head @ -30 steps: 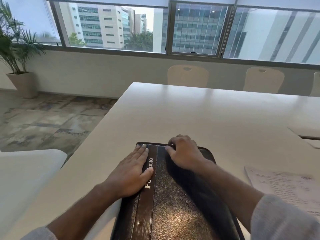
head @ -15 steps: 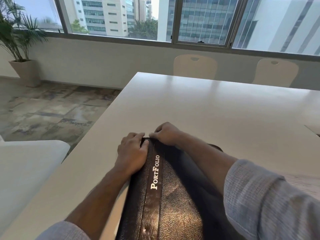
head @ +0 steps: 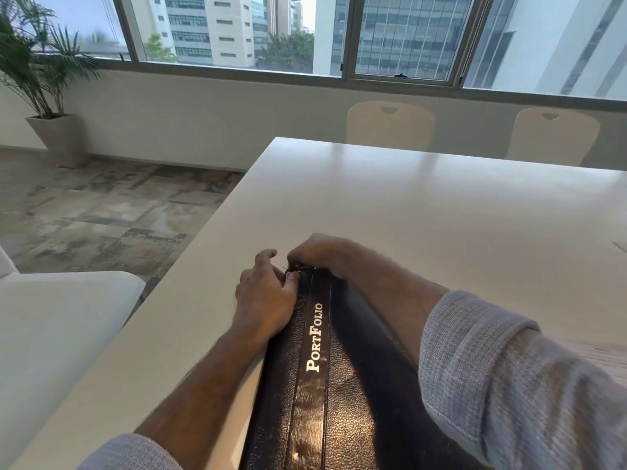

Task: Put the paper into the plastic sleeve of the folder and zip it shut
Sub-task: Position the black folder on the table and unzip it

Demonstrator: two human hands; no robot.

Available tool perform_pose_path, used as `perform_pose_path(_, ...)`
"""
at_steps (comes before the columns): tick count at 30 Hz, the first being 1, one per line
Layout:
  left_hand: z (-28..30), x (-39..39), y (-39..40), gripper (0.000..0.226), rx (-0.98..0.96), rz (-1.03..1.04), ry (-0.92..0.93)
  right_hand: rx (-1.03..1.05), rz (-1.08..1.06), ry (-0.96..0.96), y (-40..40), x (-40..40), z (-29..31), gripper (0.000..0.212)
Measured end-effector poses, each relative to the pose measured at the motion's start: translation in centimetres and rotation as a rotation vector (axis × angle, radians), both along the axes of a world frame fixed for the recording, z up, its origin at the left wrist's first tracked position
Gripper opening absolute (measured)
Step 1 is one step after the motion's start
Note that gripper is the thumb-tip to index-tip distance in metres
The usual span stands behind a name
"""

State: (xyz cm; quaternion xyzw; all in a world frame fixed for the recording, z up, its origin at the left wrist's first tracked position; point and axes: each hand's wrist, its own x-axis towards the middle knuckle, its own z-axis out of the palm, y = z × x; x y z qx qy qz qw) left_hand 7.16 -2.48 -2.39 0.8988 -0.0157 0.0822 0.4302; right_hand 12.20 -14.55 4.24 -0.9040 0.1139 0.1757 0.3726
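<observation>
A black leather folder [head: 342, 395] marked "PortFolio" lies closed on the white table [head: 424, 215] in front of me. My left hand [head: 266, 296] rests on its far left corner, fingers curled at the edge. My right hand [head: 319, 252] is curled over the far end of the folder, fingertips pinching at a small dark zip pull by the corner. The two hands almost touch there. A sheet of paper [head: 600, 354] shows as a pale strip at the right, mostly hidden by my right sleeve.
Two pale chairs [head: 390, 127] stand along the table's far side under the window. A potted palm [head: 51, 96] is on the floor at the far left. Another white surface [head: 57, 320] lies to my left, with a gap to the table.
Both hands have slid from lying flat on the cover to the folder's far left corner, fingers now curled at the zip. The view has tilted down and the paper is mostly hidden.
</observation>
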Motion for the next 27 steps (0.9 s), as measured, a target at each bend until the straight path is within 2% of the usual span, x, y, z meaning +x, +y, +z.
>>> perform_pose_path(4,-0.1,0.3,0.3,0.054,-0.063,0.007,0.019,0.028,0.041,0.055,0.2,0.2,0.2,0.035)
perform_pose_path(9,-0.2,0.3,0.2,0.053,-0.059,0.009,-0.014,0.053,-0.014,0.040,0.5,0.1,0.0,0.021)
perform_pose_path(13,-0.2,0.3,0.2,0.056,-0.036,0.006,-0.023,0.067,-0.116,-0.072,0.7,-0.2,-0.7,0.010)
perform_pose_path(20,-0.2,0.5,0.3,0.047,0.009,-0.017,-0.028,0.003,-0.076,-0.174,0.5,-0.3,-1.2,0.015)
perform_pose_path(23,-0.2,0.7,0.3,0.034,0.094,-0.039,-0.046,-0.069,-0.025,-0.182,0.5,-0.2,-1.1,0.021)
perform_pose_path(27,-0.2,1.1,0.6,0.033,0.176,-0.090,-0.012,-0.205,0.062,-0.194,0.3,0.0,-0.6,0.027)
